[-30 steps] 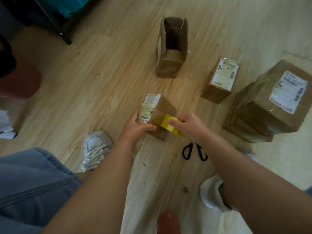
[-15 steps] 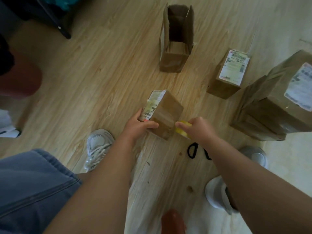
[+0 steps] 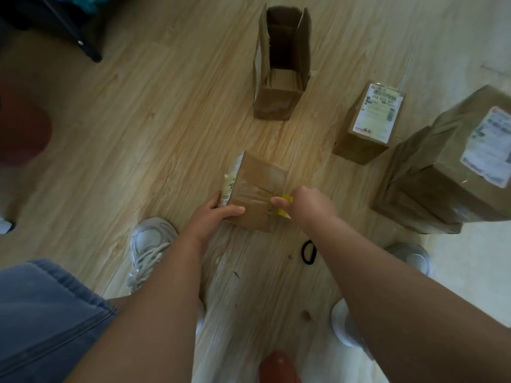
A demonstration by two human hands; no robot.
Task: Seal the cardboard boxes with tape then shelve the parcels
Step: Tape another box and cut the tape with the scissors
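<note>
While left hand (image 3: 213, 217) fingers clasp box (image 3: 260, 183) | right hand (image 3: 309, 203) fingers grip mostly hidden tape roll (image 3: 287, 198) | scissors (image 3: 308, 252) half-covered

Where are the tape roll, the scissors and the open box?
tape roll (image 3: 287, 199), head view, on the yellow edge showing above the right hand (image 3: 309, 203).
scissors (image 3: 303, 252), head view, on the black handle loop.
open box (image 3: 273, 102), head view, on its near outer wall.

wood-plank floor (image 3: 138, 139) filling the frame | black frame leg (image 3: 88, 48) standing upper left | red-brown rounded object (image 3: 23, 131) sitting at left edge | white laced sneaker (image 3: 150, 244) resting lower left, beside blue denim (image 3: 41, 322)
</note>
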